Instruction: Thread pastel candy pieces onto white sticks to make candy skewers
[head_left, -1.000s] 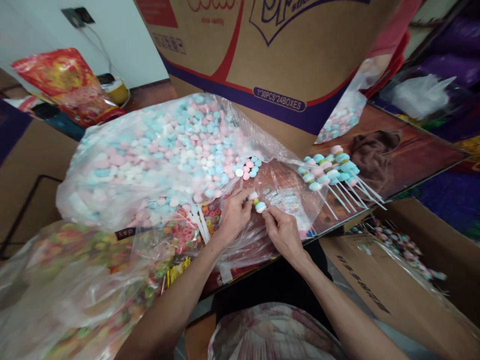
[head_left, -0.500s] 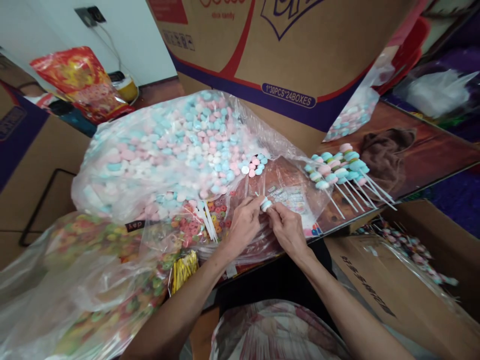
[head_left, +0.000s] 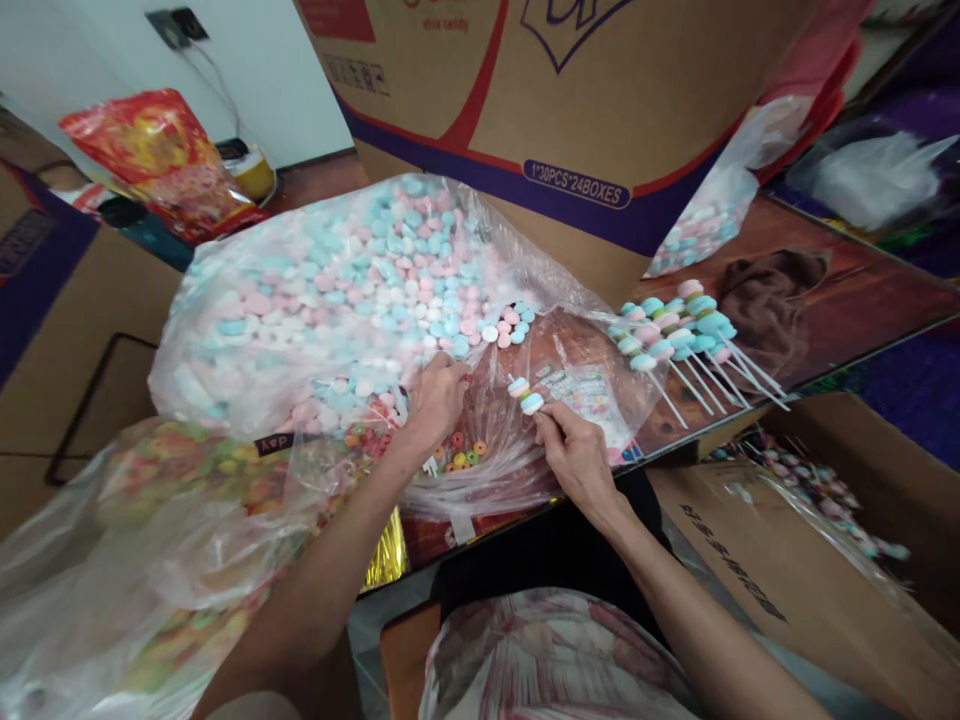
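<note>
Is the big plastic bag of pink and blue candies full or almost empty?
Full: the big plastic bag bulges with pink, blue and white candies, and some lie at its open mouth near the left hand.

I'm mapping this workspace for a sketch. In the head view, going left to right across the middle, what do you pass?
Big bag of pastel candies → left hand → half-built candy stick pinched by the right hand → row of finished candy sticks → brown cloth.

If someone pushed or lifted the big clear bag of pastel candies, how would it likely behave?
The big clear bag would probably sag and shift rather than slide, since its thin wrinkled plastic looks floppy. It looks heavy, being packed full. Loose candies at its open mouth, near the left hand, might spill out.
</note>
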